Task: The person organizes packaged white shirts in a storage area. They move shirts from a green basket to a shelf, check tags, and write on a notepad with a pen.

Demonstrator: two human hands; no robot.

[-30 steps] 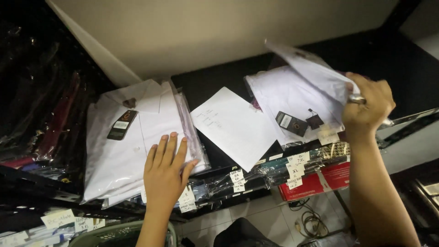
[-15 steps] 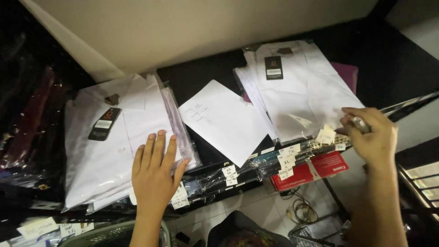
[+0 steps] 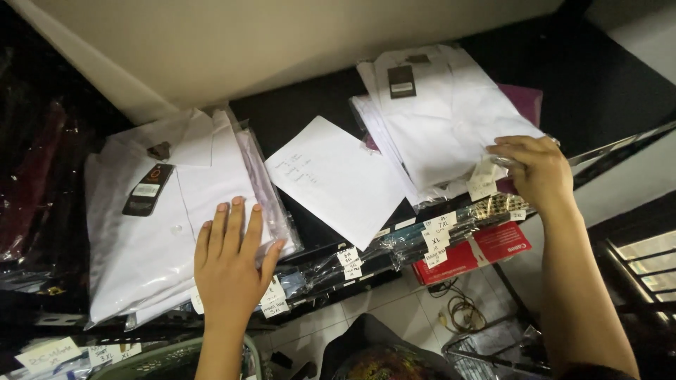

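White bagged shirts fill the shelf: my left hand (image 3: 229,264) still lies flat, fingers together, on the left stack (image 3: 151,225). My right hand (image 3: 531,169), centre right, has lowered the lifted shirt, fingers now clamped on the right stack (image 3: 443,119) corner.

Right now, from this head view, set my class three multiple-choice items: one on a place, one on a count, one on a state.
1. Where does the loose white sheet lie?
A. between the two shirt stacks
B. on the floor
C. in the right hand

2. How many dark hang tags show on the shirts?
A. none
B. two
C. five

3. How is the left hand held?
A. clenched in a fist
B. flat, fingers spread
C. gripping a pen

Key: 1 A, the sheet sits between the left stack and the right stack. 2 B, one tag tops each stack. 3 B, its palm presses the left stack.
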